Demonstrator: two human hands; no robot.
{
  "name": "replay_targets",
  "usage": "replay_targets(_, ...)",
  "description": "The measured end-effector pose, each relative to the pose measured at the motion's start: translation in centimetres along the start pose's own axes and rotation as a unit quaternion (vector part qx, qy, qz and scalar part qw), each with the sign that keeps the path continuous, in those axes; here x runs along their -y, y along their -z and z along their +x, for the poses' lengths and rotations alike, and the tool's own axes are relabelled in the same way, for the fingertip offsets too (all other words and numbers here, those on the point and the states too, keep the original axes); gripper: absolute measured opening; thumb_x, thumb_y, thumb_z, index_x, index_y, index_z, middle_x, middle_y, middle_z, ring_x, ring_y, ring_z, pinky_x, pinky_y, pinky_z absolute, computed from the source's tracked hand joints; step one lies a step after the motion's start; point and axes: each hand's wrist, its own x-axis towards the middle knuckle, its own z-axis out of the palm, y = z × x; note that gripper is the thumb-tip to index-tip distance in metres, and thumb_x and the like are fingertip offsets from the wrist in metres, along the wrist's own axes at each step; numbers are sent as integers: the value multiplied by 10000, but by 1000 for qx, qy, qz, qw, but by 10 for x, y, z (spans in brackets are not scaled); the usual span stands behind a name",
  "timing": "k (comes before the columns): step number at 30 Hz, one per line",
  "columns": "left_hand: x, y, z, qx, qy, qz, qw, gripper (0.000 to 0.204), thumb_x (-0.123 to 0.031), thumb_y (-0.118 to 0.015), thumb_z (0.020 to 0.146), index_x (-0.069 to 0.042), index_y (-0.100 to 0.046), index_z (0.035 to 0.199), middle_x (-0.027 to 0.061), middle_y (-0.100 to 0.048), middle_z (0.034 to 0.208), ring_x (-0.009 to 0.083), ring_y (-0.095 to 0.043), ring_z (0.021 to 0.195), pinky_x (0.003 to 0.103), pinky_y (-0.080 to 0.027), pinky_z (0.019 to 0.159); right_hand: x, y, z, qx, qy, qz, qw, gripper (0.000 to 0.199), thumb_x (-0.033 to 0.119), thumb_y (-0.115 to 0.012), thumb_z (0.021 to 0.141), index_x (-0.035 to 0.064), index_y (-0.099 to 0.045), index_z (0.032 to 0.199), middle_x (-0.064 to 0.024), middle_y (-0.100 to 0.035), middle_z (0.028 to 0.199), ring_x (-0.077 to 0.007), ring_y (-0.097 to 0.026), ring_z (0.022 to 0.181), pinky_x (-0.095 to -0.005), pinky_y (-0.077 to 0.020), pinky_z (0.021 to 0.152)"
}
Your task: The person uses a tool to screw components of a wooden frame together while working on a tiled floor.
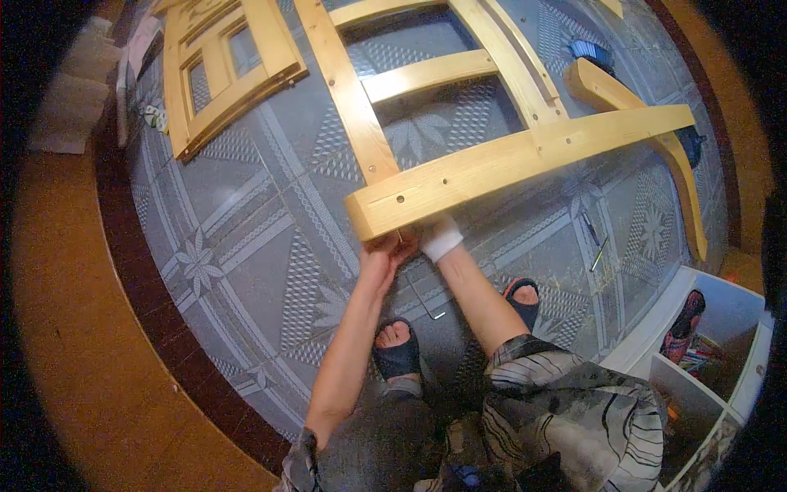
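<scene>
My left hand (385,251) is closed beneath the near left end of a pale wooden frame (525,156). Its fingers pinch close to the underside, and whatever they hold is too small to make out. Right beside it, my right hand (429,233) reaches under the same beam, with a white cuff or glove edge at the wrist; the beam hides its fingers. Dark bolt holes show along the curved beam. An L-shaped metal hex key (424,297) appears just below my hands, between my sandalled feet.
A wooden panel (215,82) lies at the far left. To the right are a curved wooden piece (684,184), a blue brush-like object (590,54) and a thin tool (601,254) on the patterned floor (246,205). A white compartmented box (656,361) stands near right.
</scene>
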Motion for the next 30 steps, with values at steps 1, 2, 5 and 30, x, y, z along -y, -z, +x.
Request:
replay_targets(1,-1,2,0,4,17,16,1000,252,-85,-555,761,-27,-470,992,89,-538,865,196,-553,716,330,-500,637,2,-1,0,-19,-26,118,993,489,319,-258,851,103,-190,1284,-53,-189,1335,-204,-203,1215,-338,-166,1010)
replay_targets(2,-2,3,-2,2,16,17,1000,252,-85,-555,761,-27,-470,992,89,-538,865,196,-553,716,330,-500,637,2,-4,0,-31,-49,213,975,488,317,-259,851,101,-191,1284,-54,-191,1334,-206,-206,1214,-339,-168,1009)
replay_targets(5,-7,3,-6,0,35,46,998,268,-36,-537,762,-51,-460,1018,75,-520,899,225,-528,799,394,-491,694,6,-10,1,-56,-84,383,918,486,314,-260,853,95,-194,1282,-58,-198,1331,-210,-214,1210,-342,-173,1007)
replay_targets(30,2,10,4,27,43,29,998,222,-80,-527,778,-60,-481,994,64,-530,920,211,-539,794,360,-489,674,7,0,2,-31,-116,754,646,455,291,-233,864,75,-234,1265,-81,-247,1309,-233,-246,1194,-367,-200,994)
